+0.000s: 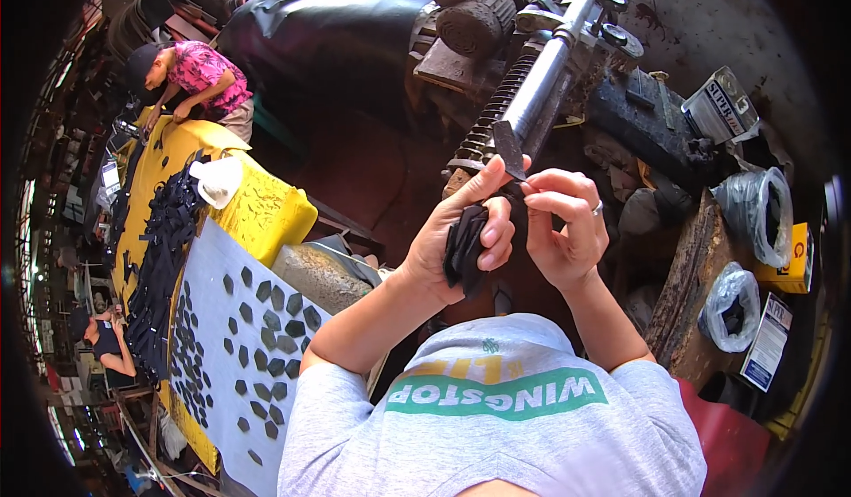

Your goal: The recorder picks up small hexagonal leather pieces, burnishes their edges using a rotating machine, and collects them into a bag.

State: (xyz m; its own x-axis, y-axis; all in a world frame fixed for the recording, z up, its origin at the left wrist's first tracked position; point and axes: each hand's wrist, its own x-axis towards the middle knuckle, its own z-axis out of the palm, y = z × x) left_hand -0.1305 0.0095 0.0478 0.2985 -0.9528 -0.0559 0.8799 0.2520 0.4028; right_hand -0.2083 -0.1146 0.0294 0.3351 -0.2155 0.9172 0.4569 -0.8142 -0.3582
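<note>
My left hand (434, 247) is closed, with a bundle of thin black flat pieces (464, 250) folded inside its fingers. Between its thumb and forefinger stands one more dark flat strip (509, 148), tilted up in front of a machine's metal roller. My right hand (569, 222), a ring on one finger, pinches the lower corner of that same strip. The fingertips of both hands nearly meet there. Whether the strip is leather or rubber I cannot tell.
A machine (554, 62) with a shiny roller and a ridged shaft stands ahead. To the left, a pale sheet (232, 408) bears many dark cut pieces, beside a heap of black strips (164, 240) on yellow material. Plastic-lined containers (731, 306) stand right. A co-worker (208, 76) bends over the far left.
</note>
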